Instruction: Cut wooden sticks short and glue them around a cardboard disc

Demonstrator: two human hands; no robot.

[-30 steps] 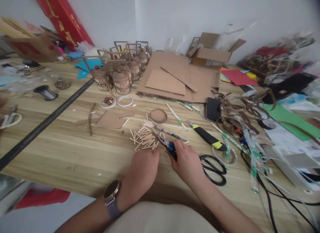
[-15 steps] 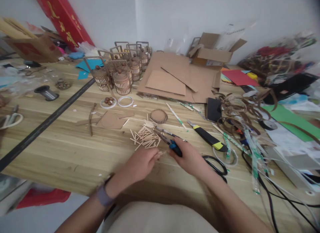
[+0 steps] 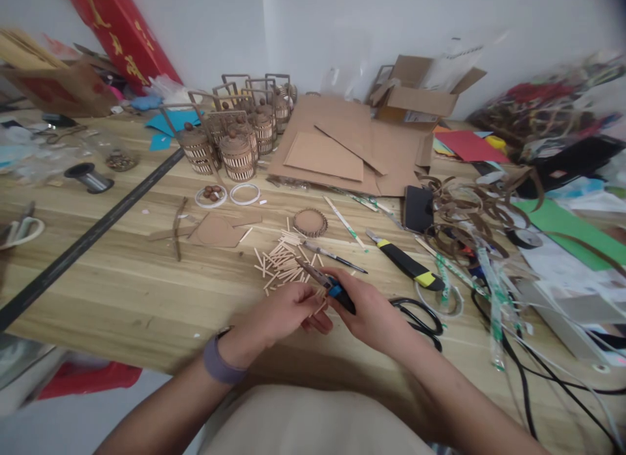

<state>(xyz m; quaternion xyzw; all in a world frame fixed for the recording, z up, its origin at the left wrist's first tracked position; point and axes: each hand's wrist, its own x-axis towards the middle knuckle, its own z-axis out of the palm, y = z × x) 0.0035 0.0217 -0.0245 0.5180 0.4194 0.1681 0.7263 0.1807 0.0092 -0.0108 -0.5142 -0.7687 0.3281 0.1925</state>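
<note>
My right hand [image 3: 369, 306] is closed around pliers [image 3: 338, 292] with blue and black handles, their jaws pointing up and left. Close beside it, the fingers of my left hand [image 3: 288, 313] are pinched together on what looks like a thin wooden stick [image 3: 321, 306], mostly hidden by the fingers. Just beyond the hands lies a loose pile of short wooden sticks [image 3: 283, 258]. A pen [image 3: 337, 254] rests to the right of the pile. Behind it sits a round cardboard disc with a braided brown rim [image 3: 310, 223].
Several small lidded baskets [image 3: 238, 158] stand at the back, near cardboard sheets [image 3: 325, 156]. A utility knife [image 3: 408, 263] and black-handled scissors [image 3: 420, 318] lie to the right. Brown strips [image 3: 454, 210] and cables [image 3: 525, 377] clutter the right side. A black strip [image 3: 98, 230] crosses the left.
Both hands have come closer together. The pliers have shifted slightly left and down, and my left hand has turned so more of its fingers show.
</note>
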